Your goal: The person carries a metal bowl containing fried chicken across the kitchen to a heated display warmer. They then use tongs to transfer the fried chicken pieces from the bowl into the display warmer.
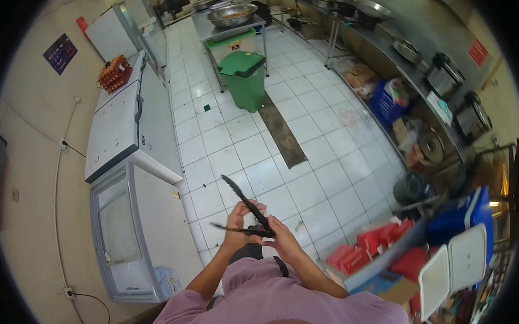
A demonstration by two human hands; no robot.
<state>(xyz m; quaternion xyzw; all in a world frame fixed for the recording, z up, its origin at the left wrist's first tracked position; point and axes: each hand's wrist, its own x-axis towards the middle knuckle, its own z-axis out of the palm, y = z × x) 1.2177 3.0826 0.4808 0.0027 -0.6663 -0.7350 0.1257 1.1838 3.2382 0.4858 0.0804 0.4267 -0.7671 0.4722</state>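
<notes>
A pair of black tongs (254, 213) is held in front of my body, its two arms spread wide in a V that points left. My right hand (286, 241) grips it at the joined end. My left hand (236, 226) is curled around the spread arms, its fingers partly hidden behind the upper one. Both hands are close together at waist height, above the tiled floor (267, 179). Whether a small thing sits between my fingers is too hidden to tell.
A chest freezer (115, 118) with stacked egg trays (115, 73) and a glass-topped freezer (167, 227) line the left. Ahead stands a green bin (245, 86) by a steel table (200, 25). Red boxes (355, 255) and a blue cooler box (452, 224) are at right.
</notes>
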